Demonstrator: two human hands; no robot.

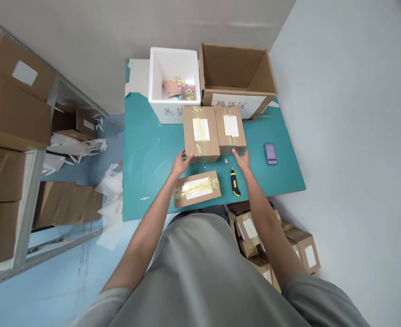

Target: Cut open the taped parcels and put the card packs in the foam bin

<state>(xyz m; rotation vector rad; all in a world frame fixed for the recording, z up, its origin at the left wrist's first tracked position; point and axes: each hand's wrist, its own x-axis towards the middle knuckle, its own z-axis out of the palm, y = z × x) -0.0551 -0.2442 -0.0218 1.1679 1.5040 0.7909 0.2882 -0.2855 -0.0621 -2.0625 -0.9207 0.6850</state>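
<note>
Two taped cardboard boxes stand side by side on the green table. My left hand (pixel 181 163) grips the front left corner of the larger left box (pixel 190 131), thumb toward its front face. My right hand (pixel 242 161) is at the front right corner of the smaller right box (pixel 222 136), thumb on the front and fingers along the side. Both boxes carry white labels and yellowish tape. A third, flatter taped box (pixel 205 203) lies nearer my body. Right of it is a black and yellow utility knife (pixel 234 182).
Behind the boxes are a white foam bin (pixel 156 86) holding small colourful packets and an open carton (pixel 271 81) with a paper sign. A blurred purple item (pixel 270 154) lies on the table (pixel 142 150) at right. Shelves of cartons (pixel 17 113) stand left; more boxes (pixel 250 227) are below right.
</note>
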